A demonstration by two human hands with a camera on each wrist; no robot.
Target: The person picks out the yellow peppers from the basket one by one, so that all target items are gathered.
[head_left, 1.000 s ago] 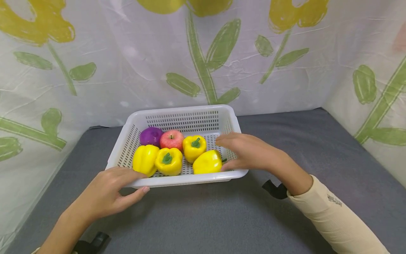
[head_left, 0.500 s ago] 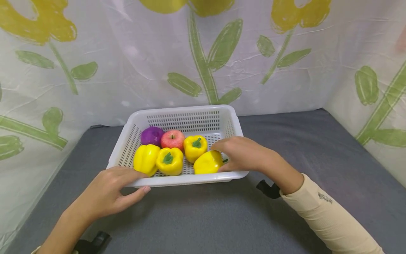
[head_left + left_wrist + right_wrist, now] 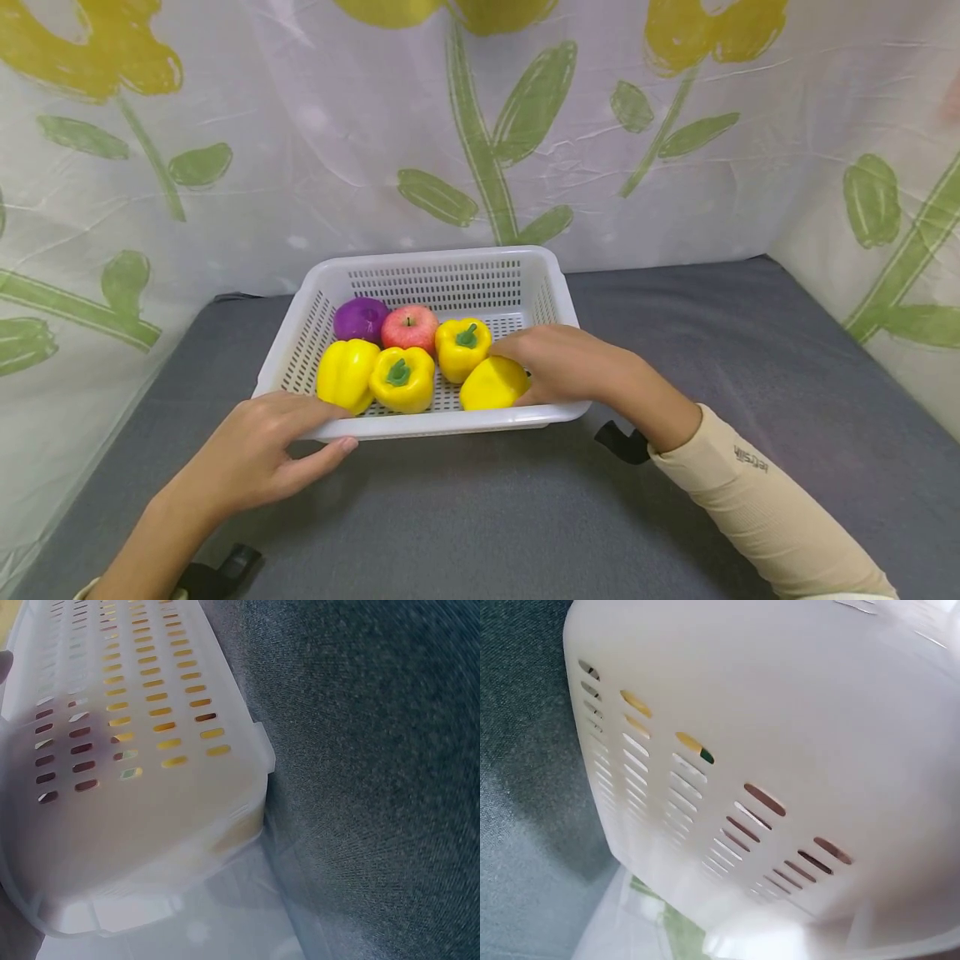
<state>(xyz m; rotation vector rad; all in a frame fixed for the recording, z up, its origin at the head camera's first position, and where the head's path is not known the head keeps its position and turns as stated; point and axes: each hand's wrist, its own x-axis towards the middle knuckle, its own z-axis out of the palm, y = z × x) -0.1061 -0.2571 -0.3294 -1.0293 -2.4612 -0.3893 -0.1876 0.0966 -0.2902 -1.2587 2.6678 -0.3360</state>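
A white slotted basket (image 3: 420, 427) holds several yellow bell peppers, a red apple (image 3: 409, 326) and a shiny purple round item (image 3: 360, 319). At its front left corner, the left hand (image 3: 258, 450) holds the rim, fingers over the edge and thumb outside. Inside the right end, the right hand (image 3: 566, 367) curls round the rightmost yellow bell pepper (image 3: 492, 385), fingers behind it and thumb in front; its stem is hidden. Further left are another yellow bell pepper (image 3: 462, 347), an upright one (image 3: 402, 379) and one on its side (image 3: 346, 375).
Dark grey cloth (image 3: 495, 517) covers the table under the basket. A white curtain (image 3: 330, 158) with painted flowers hangs behind and at both sides. Both wrist views are mostly filled by the basket's slotted wall (image 3: 150, 795) and the cloth.
The right hand has moved left and closed round the rightmost yellow bell pepper, covering its stem. The left hand has stayed on the basket rim.
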